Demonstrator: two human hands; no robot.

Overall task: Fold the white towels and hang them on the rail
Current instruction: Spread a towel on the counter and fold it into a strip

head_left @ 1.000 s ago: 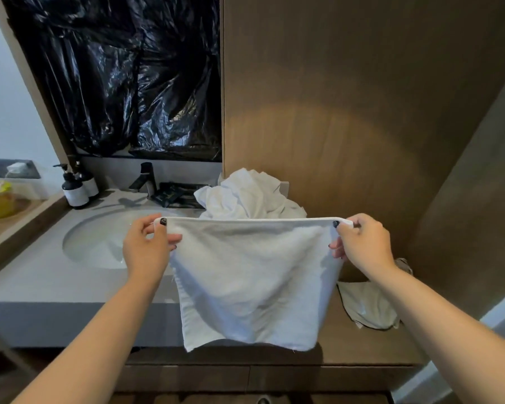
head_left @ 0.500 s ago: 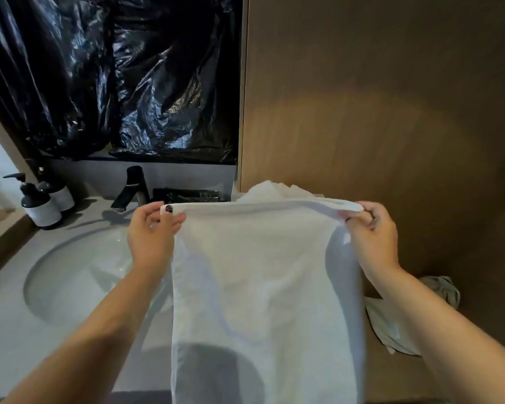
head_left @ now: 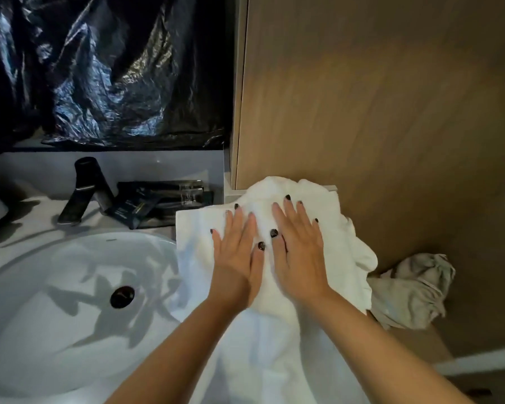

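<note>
A white towel (head_left: 260,339) lies spread on the counter to the right of the basin, its far part over a heap of other white towels (head_left: 318,193) against the wooden wall. Both my hands press flat on it, side by side, fingers straight. My left hand (head_left: 236,258) is on the towel's left half and my right hand (head_left: 299,255) is just beside it, thumbs nearly touching. The towel's near end runs down past the counter's front edge. No rail is in view.
A white round basin (head_left: 70,310) with a dark drain fills the left. A black tap (head_left: 85,191) and dark packets (head_left: 158,199) stand behind it. A crumpled grey-white cloth (head_left: 411,290) lies at the right by the wooden wall (head_left: 391,112). Black plastic (head_left: 99,68) covers the mirror area.
The towel I held up by its top corners now lies on the counter over the heap. Both hands have let go and press flat on it. The view has tilted down.
</note>
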